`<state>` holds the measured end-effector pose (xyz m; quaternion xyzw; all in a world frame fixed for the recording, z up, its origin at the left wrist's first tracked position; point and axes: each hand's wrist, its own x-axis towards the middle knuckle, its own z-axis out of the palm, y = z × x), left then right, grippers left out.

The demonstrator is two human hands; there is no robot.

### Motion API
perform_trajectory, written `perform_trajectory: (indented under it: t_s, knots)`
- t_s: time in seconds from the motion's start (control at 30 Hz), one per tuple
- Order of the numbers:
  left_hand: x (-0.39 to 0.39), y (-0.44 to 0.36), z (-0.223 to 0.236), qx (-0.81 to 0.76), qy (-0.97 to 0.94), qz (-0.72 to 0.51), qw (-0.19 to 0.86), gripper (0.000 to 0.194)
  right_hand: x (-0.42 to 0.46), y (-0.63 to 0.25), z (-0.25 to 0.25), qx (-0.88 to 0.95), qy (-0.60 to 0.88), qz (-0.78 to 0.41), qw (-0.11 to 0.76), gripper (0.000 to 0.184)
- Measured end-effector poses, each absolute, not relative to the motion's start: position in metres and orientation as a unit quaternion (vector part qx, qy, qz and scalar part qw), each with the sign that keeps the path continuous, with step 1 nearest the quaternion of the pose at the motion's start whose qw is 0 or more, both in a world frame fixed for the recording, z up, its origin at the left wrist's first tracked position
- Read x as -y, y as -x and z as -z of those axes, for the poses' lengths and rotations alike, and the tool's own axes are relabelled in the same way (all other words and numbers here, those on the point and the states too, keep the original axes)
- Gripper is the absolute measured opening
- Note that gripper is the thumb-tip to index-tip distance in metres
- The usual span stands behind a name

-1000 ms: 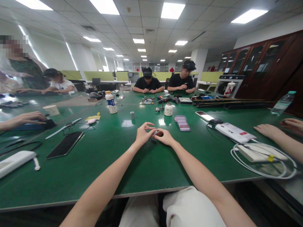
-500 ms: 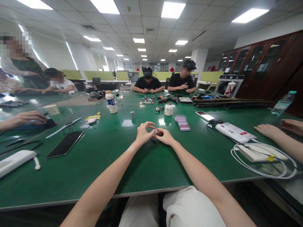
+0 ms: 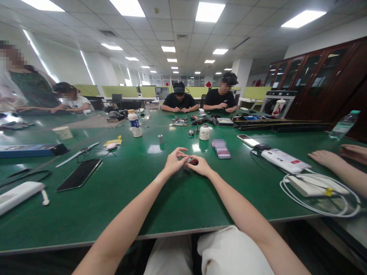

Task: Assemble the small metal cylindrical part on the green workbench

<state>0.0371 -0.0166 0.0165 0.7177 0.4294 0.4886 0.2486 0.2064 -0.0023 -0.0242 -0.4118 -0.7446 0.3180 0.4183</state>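
Both hands meet over the green table [image 3: 183, 206] in front of me. My left hand [image 3: 175, 159] has its thumb and fingers bent around the left side of a small silvery round-topped piece [image 3: 188, 160]. My right hand [image 3: 201, 165] curls around the right side of the same piece, thumb toward the left thumb. Fingers cover most of it, so its kind cannot be made out. Beyond my hands, a small metal cylinder [image 3: 161, 138] stands upright. To the right of it are a small white patterned jar [image 3: 204, 132] and a phone-like pinkish slab [image 3: 221, 149].
A bottle with a blue label [image 3: 135, 124] and a dark phone [image 3: 79, 175] are on the left. White power banks [image 3: 285, 160] and a coiled white cable [image 3: 348, 210] lie at right, near another person's hand [image 3: 325, 158]. Two people sit across the table.
My hands stay almost in place around the small piece. At far left, another person's hand has left the blue box, and a standing person there has shifted.
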Motion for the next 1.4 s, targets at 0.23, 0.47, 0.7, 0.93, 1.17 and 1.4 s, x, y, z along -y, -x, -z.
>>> perform_trajectory:
  t_s: [0.23, 0.47, 0.7, 0.93, 1.17, 1.4]
  knots:
    - [0.014, -0.038, -0.015, -0.446, -0.706, -0.520, 0.177, 0.028, 0.002, -0.207, 0.024, 0.743, 0.419, -0.316, 0.416, 0.039]
    - [-0.009, 0.000, 0.004, -0.536, -0.664, -0.499, 0.150, 0.024, 0.002, -0.206, 0.025, 0.741, 0.428, -0.308, 0.416, 0.040]
    - [-0.016, 0.016, 0.022, -0.583, -0.683, -0.431, 0.089, 0.022, 0.002, -0.206, 0.025, 0.740, 0.435, -0.303, 0.413, 0.041]
    - [-0.006, -0.001, 0.008, -0.540, -0.680, -0.482, 0.120, 0.019, 0.004, -0.206, 0.024, 0.738, 0.430, -0.311, 0.418, 0.039]
    - [0.011, -0.034, -0.009, -0.453, -0.700, -0.523, 0.174, 0.022, 0.003, -0.207, 0.024, 0.739, 0.418, -0.321, 0.418, 0.038]
    - [0.013, -0.035, -0.009, -0.445, -0.707, -0.519, 0.183, 0.022, 0.002, -0.206, 0.025, 0.740, 0.420, -0.322, 0.415, 0.039]
